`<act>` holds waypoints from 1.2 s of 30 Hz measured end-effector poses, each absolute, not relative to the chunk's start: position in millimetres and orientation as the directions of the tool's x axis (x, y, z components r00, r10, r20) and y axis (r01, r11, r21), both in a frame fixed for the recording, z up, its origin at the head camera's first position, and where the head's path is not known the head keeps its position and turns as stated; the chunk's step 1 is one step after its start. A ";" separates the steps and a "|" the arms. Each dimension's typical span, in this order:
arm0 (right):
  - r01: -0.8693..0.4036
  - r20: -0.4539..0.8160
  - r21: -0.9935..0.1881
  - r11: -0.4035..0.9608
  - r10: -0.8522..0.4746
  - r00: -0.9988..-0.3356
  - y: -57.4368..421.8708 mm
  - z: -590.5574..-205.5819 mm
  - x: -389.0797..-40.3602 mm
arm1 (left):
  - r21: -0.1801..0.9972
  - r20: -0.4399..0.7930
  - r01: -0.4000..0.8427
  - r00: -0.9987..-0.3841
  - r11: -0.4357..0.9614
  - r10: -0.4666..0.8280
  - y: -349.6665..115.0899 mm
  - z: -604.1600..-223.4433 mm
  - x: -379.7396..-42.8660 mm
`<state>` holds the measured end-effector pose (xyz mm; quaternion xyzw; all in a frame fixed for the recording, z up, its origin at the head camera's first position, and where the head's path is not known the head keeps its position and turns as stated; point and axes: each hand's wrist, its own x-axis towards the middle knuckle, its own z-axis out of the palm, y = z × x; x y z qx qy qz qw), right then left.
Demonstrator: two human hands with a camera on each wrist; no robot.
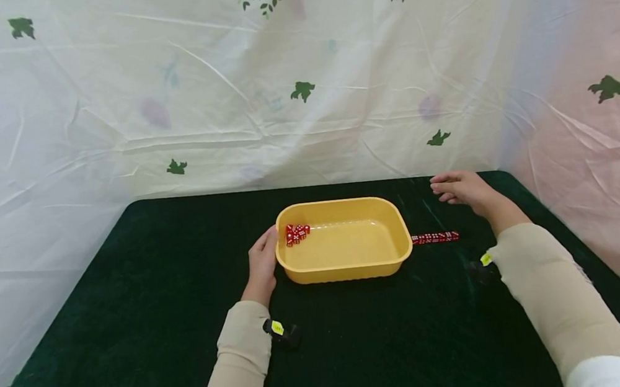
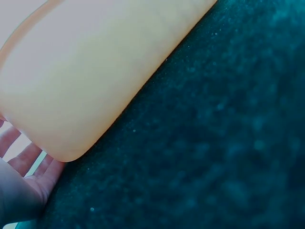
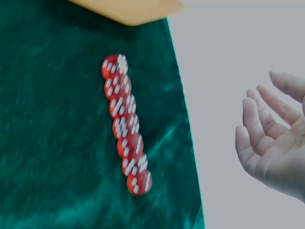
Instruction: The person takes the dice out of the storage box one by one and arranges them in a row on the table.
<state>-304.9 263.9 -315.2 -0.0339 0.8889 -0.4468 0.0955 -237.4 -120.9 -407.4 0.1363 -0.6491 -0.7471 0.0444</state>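
A yellow plastic basin (image 1: 345, 272) stands on the dark green cloth in the head view. Inside its left end lies a cluster of red dice (image 1: 296, 234) with white pips. My left hand (image 1: 262, 263) is at the basin's left end, its fairly straight fingers (image 2: 25, 160) resting against the outer wall. To the right of the basin, a straight row of red dice (image 3: 123, 125) lies on the cloth. My right hand (image 1: 463, 190) is raised beyond that row with nothing in it, fingers loosely bent and apart in the right wrist view.
Dark green cloth (image 1: 150, 333) covers the table. Behind it hangs a pale curtain (image 1: 337, 122) with green leaf prints, continuing along both sides. Each sleeved wrist carries a small black camera (image 1: 282, 331) with a yellow tag.
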 end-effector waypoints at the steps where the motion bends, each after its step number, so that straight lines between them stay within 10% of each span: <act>1: 0.021 -0.137 -0.801 0.598 -0.148 -0.979 259.8 -313.5 -306.3 | 0.982 -0.146 -0.111 -0.959 -0.153 -0.243 -120.9 -407.7 -237.3; 36: -0.042 -0.098 -0.918 0.394 -0.329 -0.939 103.8 -307.2 -324.2 | 0.982 -0.162 -0.131 -0.957 -0.138 -0.242 -122.3 -408.1 -239.8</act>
